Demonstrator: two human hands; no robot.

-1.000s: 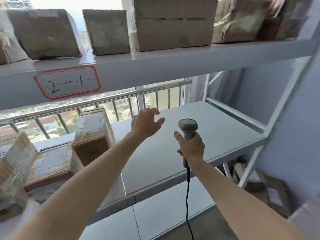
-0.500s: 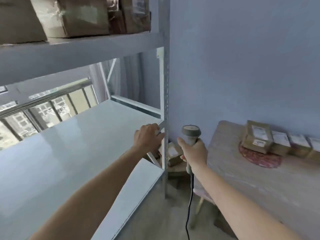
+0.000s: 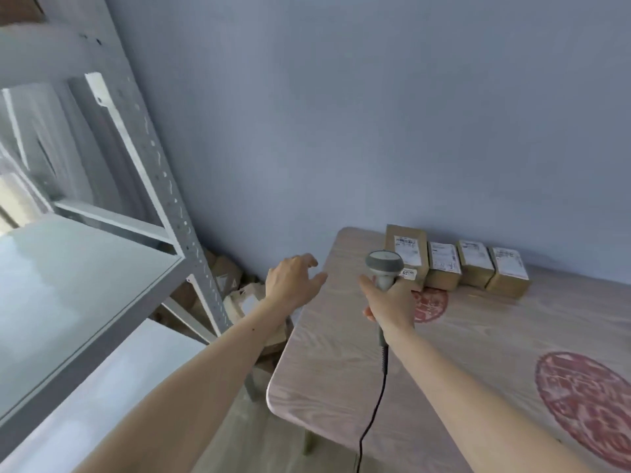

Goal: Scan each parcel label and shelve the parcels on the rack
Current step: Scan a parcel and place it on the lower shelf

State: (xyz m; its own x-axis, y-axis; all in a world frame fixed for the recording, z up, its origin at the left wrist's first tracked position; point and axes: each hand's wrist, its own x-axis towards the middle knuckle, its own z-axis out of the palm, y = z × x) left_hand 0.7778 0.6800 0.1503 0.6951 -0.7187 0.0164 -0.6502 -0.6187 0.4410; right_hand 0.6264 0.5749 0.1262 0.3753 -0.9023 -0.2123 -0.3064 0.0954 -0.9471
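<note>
A person is standing between a grey metal rack (image 3: 177, 213) on the left and a wood-grain table (image 3: 341, 363) on the right, both set against a blue wall. The right hand (image 3: 391, 302) is wrapping its grip fully around the handle of a grey barcode scanner (image 3: 384, 264), which is pointing away over the table while its black cable (image 3: 374, 407) is hanging down. The left hand (image 3: 292, 283) is hovering over the table's near-left corner, its grip spread wide and holding nothing. Four brown parcels (image 3: 457, 264) with white labels are sitting in a row on the table by the wall, just beyond the scanner. More boxes (image 3: 235, 291) are lying on the floor beneath the rack.
</note>
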